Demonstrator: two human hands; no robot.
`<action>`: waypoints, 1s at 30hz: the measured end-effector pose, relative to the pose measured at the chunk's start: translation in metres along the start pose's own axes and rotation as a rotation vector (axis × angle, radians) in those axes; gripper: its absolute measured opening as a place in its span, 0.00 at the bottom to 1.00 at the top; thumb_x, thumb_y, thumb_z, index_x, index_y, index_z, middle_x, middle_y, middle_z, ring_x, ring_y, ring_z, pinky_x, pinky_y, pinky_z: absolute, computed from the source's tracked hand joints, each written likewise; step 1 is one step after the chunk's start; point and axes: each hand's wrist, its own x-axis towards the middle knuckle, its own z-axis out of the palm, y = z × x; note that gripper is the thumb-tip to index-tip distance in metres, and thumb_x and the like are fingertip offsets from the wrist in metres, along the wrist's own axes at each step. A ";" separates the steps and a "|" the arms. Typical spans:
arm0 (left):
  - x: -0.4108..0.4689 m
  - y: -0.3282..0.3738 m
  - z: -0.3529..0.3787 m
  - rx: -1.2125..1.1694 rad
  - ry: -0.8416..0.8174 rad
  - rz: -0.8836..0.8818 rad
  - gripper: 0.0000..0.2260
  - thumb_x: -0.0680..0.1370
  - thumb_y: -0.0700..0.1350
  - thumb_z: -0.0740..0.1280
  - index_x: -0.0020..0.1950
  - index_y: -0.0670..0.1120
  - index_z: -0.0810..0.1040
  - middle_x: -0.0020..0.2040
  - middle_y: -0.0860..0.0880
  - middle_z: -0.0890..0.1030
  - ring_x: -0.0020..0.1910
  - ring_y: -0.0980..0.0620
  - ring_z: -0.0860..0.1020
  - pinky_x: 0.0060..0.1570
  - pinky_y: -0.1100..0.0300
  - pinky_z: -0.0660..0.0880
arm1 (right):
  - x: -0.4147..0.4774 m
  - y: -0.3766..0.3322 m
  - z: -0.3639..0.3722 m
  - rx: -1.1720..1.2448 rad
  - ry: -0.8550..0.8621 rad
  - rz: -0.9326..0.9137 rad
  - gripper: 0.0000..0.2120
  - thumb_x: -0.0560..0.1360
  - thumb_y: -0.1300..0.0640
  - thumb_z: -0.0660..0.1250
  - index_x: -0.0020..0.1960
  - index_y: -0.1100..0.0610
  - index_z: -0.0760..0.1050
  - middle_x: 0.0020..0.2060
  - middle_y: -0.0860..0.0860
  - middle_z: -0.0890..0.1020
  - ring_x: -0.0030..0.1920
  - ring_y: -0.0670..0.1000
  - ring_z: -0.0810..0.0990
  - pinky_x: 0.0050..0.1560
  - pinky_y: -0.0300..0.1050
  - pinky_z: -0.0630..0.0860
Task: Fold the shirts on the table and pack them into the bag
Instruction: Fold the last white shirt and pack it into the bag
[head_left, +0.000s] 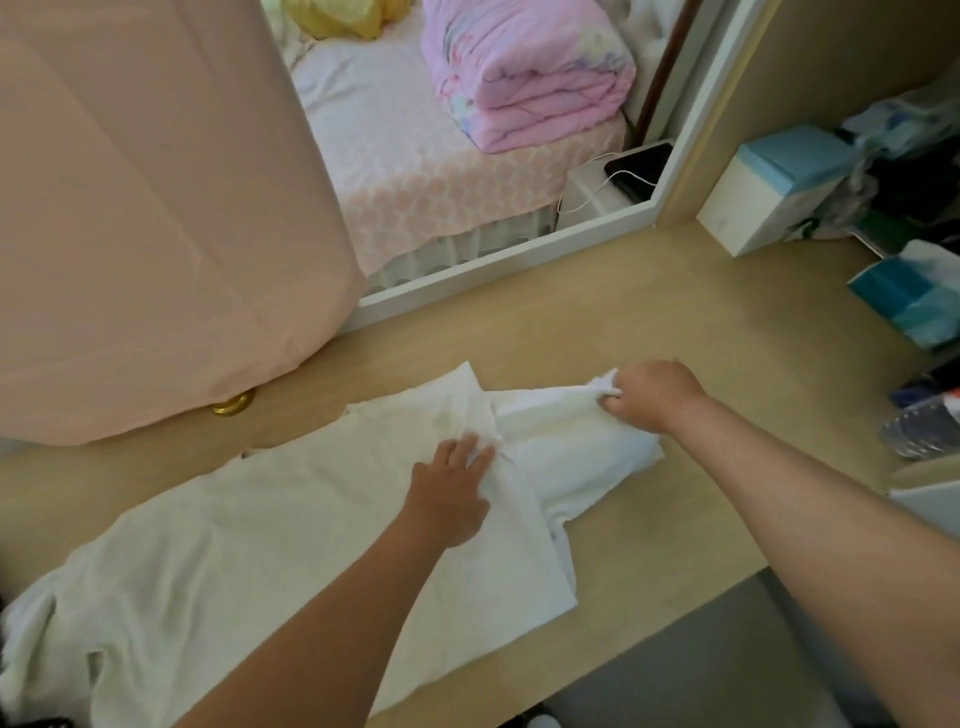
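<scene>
The pale wooden table (649, 312) runs across the room below a window ledge, and most of its near side is covered by a white shirt (270, 535) lying spread out and rumpled, its far end bunched where the two hands meet. A pink curtain (145, 208) hangs down onto the table's left part. I can see no bag from here, only boxes and clutter at the right edge.

The left hand (452, 493) lies flat and open on the cloth, fingers spread, pinning the middle of the shirt near a crease. The right hand (649, 395) is closed, pinching a gathered edge of the same shirt, perhaps a sleeve or shoulder, just off the tabletop.

To my eye a fold is being set up. Done well, the pinned hand should stay firm as the anchor while the pinching hand carries its edge straight over to the crease line, taut enough to lose the wrinkles, then smooths outward before letting go.
</scene>
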 end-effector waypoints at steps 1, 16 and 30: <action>0.001 0.001 0.000 0.000 -0.008 -0.006 0.32 0.79 0.56 0.60 0.79 0.56 0.49 0.80 0.52 0.46 0.77 0.47 0.50 0.65 0.46 0.67 | -0.003 0.004 -0.001 -0.076 -0.055 0.060 0.17 0.78 0.38 0.59 0.56 0.49 0.75 0.55 0.52 0.81 0.57 0.56 0.79 0.54 0.47 0.71; -0.070 0.040 -0.070 -1.395 0.350 -0.405 0.12 0.82 0.58 0.57 0.57 0.50 0.69 0.53 0.50 0.78 0.46 0.49 0.80 0.49 0.51 0.78 | -0.077 -0.120 -0.065 1.347 -0.543 0.034 0.13 0.79 0.57 0.66 0.62 0.60 0.75 0.48 0.55 0.80 0.47 0.53 0.81 0.46 0.47 0.79; -0.107 -0.027 0.039 -0.309 0.010 -0.006 0.23 0.79 0.52 0.63 0.74 0.54 0.67 0.79 0.48 0.57 0.77 0.46 0.54 0.71 0.50 0.63 | -0.130 -0.140 0.076 0.340 -0.227 -0.091 0.34 0.72 0.40 0.71 0.72 0.47 0.63 0.68 0.51 0.67 0.68 0.55 0.69 0.64 0.52 0.72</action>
